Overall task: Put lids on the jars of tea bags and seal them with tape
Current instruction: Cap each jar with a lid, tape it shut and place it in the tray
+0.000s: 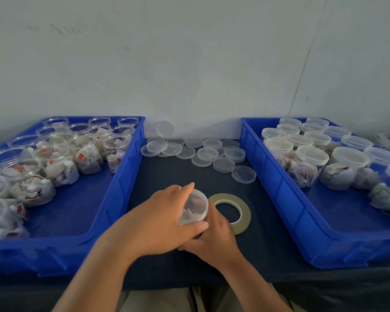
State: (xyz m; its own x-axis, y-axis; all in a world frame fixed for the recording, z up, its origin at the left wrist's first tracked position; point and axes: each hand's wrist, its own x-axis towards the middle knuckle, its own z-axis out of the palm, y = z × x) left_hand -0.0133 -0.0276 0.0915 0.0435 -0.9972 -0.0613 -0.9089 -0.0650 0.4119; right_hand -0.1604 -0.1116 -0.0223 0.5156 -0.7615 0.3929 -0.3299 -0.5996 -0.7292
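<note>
1. The table (189, 174), under a dark cloth, carries everything; both hands work at its near middle, and every place below is counted from that grip.
2. Left of the grip sits the left tray (122, 183), holding the open jars (54, 154) stuffed with tea bags; that's the waiting stock, I'd judge, on the left arm's side for easy picking.
3. Right of the grip sits the right tray (279, 188) with the lidded jars (311, 158); these are likely the finished ones, parked opposite so done and undone never mix.
4. Beyond the grip, towards the wall, the loose lids (203, 149) lie scattered and overlapping; they're straight ahead, so either hand can take one.
5. The left hand (162, 219) comes over from the left; forefinger and thumb curl round the top of the jar (195, 209), seemingly to seat or turn its cap.
6. The right hand (214, 239) sits lower, partly under the left; it wraps the jar's lower body, fingers mostly hidden, probably bracing it.
7. Just right of the grip the tape roll (229, 197) lies flat, close by the right hand; it's ready for sealing, by my reading.
8. The jar itself is clamped between both hands, tilted rather than upright, tea bags showing through its clear wall; the blur hides whether it is fully capped, and no tape shows on it.
</note>
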